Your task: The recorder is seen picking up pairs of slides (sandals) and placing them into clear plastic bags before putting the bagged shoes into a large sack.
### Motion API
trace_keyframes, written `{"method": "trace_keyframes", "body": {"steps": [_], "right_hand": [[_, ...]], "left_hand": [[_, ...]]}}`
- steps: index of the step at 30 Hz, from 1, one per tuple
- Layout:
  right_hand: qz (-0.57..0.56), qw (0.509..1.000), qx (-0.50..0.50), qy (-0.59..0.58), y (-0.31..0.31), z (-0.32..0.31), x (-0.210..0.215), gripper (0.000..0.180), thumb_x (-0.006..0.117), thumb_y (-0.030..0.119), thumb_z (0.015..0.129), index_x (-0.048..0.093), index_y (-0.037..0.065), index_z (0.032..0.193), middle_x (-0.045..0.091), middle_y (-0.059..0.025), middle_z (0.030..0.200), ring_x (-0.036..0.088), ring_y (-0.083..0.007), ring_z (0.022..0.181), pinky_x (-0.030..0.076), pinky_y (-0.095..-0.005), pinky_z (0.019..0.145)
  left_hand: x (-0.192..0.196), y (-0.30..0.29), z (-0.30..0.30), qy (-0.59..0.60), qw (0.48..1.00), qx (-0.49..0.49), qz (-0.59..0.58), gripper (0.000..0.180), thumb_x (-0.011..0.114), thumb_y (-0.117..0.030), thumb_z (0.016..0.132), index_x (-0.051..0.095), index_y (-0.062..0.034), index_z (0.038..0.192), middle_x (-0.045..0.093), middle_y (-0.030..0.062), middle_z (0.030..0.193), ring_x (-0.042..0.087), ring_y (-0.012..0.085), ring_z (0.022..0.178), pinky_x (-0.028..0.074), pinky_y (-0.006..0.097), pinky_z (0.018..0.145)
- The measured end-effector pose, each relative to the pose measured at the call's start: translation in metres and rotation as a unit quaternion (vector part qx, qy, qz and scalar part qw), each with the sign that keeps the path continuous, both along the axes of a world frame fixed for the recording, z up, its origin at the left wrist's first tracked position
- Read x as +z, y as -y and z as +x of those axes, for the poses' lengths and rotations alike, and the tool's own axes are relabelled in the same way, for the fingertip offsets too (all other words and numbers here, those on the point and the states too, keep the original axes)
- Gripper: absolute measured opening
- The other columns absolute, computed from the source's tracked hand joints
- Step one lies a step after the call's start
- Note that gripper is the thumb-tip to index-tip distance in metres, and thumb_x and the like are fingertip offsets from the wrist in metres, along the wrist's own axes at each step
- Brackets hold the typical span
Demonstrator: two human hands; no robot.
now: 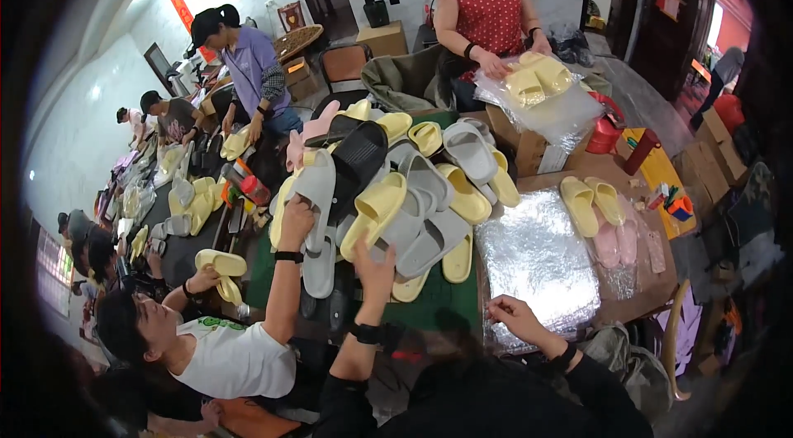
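Observation:
My left hand (374, 275) reaches up into the heaped slippers, its fingers closed at the lower end of a yellow slipper (376, 208). Grey slippers (431, 241) lie right beside it, with a black slipper (361, 159) above. My right hand (524, 321) hovers low over the left part of a stack of shiny clear plastic bags (541, 252). Its fingers are slightly bent and apart, with nothing visible in them. A co-worker's hand at the left holds a grey slipper (314, 190) from the same heap; that person's other hand has a pair of yellow slippers (220, 265).
Right of the bags lie a yellow pair (592, 203) and a pink pair (615, 245) on cardboard. Across the table, a person in a red dotted top (487, 0) handles bagged yellow slippers (537, 79). A red tube (642, 151) and an open carton (529, 145) stand nearby.

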State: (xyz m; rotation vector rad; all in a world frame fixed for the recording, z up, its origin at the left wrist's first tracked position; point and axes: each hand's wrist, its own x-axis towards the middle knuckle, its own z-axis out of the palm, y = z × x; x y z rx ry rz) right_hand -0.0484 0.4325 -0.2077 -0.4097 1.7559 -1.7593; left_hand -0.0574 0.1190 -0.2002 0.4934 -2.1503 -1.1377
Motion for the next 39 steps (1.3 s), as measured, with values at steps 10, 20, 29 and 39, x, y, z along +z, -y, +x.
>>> {"method": "trace_keyframes", "body": {"steps": [10, 20, 29, 39], "right_hand": [[0.065, 0.996, 0.067, -0.013, -0.005, 0.01, -0.025, 0.017, 0.051, 0.015, 0.091, 0.056, 0.001, 0.101, 0.06, -0.0032, 0.085, 0.056, -0.009, 0.077, 0.046, -0.0241, 0.071], [0.123, 0.992, 0.015, -0.027, -0.037, 0.014, -0.046, 0.017, 0.052, 0.014, 0.091, 0.057, 0.001, 0.1, 0.061, -0.0034, 0.085, 0.056, -0.0075, 0.079, 0.046, -0.0226, 0.071], [0.126, 0.992, 0.016, -0.011, -0.051, 0.013, -0.059, 0.017, 0.051, 0.015, 0.091, 0.056, 0.001, 0.1, 0.061, -0.0037, 0.085, 0.057, -0.0086, 0.078, 0.046, -0.023, 0.071], [0.085, 0.995, -0.018, 0.047, -0.078, 0.012, -0.048, 0.017, 0.052, 0.015, 0.091, 0.056, 0.002, 0.1, 0.06, -0.0022, 0.085, 0.055, -0.0087, 0.077, 0.046, -0.0232, 0.07]], "left_hand": [[0.008, 0.109, -0.042, 0.146, 0.955, 0.156, -0.205, 0.089, 0.074, -0.031, 0.065, 0.024, -0.0224, 0.138, 0.039, 0.0241, 0.125, 0.037, 0.0423, 0.114, 0.031, 0.048, 0.095], [0.011, 0.119, -0.078, 0.197, 0.926, 0.077, -0.313, 0.08, 0.056, 0.0, 0.067, 0.026, -0.0176, 0.139, 0.059, 0.0223, 0.089, 0.054, 0.0397, 0.083, 0.044, 0.045, 0.071], [0.024, 0.049, -0.127, 0.099, 0.952, 0.016, -0.289, 0.068, 0.054, -0.013, 0.072, 0.033, -0.0211, 0.136, 0.058, 0.0201, 0.071, 0.056, 0.0372, 0.063, 0.044, 0.046, 0.06], [0.047, 0.005, -0.15, 0.14, 0.922, -0.069, -0.354, 0.062, 0.053, -0.01, 0.073, 0.039, -0.0197, 0.133, 0.058, 0.0196, 0.078, 0.056, 0.0369, 0.071, 0.045, 0.045, 0.069]]}}
